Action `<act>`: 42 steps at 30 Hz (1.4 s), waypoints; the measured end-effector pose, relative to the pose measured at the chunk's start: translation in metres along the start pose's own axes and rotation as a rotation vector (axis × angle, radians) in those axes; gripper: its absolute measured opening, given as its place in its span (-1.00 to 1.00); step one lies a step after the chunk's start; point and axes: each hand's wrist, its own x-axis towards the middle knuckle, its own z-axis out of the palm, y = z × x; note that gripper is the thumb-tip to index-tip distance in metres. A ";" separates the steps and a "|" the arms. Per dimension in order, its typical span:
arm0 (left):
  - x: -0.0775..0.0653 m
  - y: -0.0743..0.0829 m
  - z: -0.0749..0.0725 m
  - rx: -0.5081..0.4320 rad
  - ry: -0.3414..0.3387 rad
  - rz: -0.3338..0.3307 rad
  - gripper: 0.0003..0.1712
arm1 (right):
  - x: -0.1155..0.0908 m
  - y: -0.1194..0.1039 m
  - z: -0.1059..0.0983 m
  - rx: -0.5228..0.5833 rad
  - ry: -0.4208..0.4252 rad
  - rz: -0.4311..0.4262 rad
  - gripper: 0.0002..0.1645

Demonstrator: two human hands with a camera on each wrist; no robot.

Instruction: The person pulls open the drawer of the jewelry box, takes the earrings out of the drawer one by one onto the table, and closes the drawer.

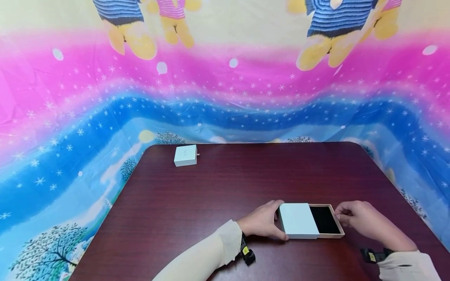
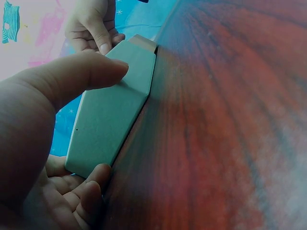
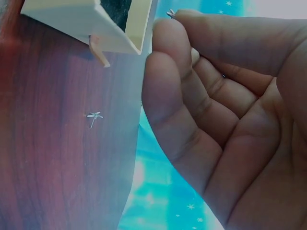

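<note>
A white drawer-style jewelry box [image 1: 299,220] lies on the table, its tray [image 1: 331,235] slid partway out to the right and showing a black lining [image 1: 324,219]. My left hand [image 1: 261,221] grips the closed left end of the sleeve between thumb and fingers. Just right of the tray is my right hand [image 1: 363,219]; its thumb and forefinger pinch a small silvery piece [image 3: 170,14], mostly hidden by the fingertips. On the table below that hand, a tiny silvery star-shaped piece [image 3: 94,116] shows in the right wrist view. A short pull tab [image 3: 99,52] hangs from the tray's front.
A smaller white box [image 1: 185,155] with a little tab on its right side stands near the far left edge of the dark red wooden table [image 1: 246,175]. Behind the table hangs a colorful printed cloth [image 1: 225,89].
</note>
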 end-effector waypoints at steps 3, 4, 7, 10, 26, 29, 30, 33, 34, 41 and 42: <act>0.000 0.000 0.000 0.004 -0.001 -0.001 0.20 | -0.001 0.002 0.001 -0.002 0.001 0.006 -0.84; 0.000 0.000 0.000 0.005 -0.001 -0.001 0.20 | -0.001 0.002 0.001 -0.004 0.000 0.010 -0.84; 0.000 0.000 0.000 0.003 -0.001 -0.003 0.20 | -0.001 0.003 0.000 -0.004 -0.005 0.023 -0.84; 0.000 0.000 0.000 0.004 -0.002 -0.004 0.19 | -0.001 0.005 0.000 -0.006 -0.015 0.044 -0.85; 0.000 -0.001 0.000 -0.017 -0.014 -0.005 0.21 | -0.007 0.015 0.004 0.014 -0.029 0.065 -0.86; 0.001 -0.001 0.000 -0.018 -0.017 -0.010 0.20 | -0.007 0.017 0.003 0.021 -0.029 0.068 -0.86; 0.001 -0.001 0.000 -0.018 -0.018 -0.011 0.20 | -0.007 0.017 0.003 0.022 -0.028 0.069 -0.86; 0.001 -0.001 0.000 -0.021 -0.016 -0.011 0.19 | -0.008 0.020 0.002 0.024 -0.022 0.064 -0.87; 0.001 -0.001 -0.001 -0.020 -0.013 -0.011 0.19 | -0.007 0.020 0.001 0.024 -0.019 0.061 -0.86; 0.001 0.000 -0.002 -0.022 -0.004 0.007 0.12 | -0.008 0.025 -0.003 -0.009 -0.018 0.062 -0.87; 0.001 0.000 -0.002 -0.021 -0.003 0.009 0.11 | -0.008 0.026 -0.004 -0.012 -0.019 0.070 -0.87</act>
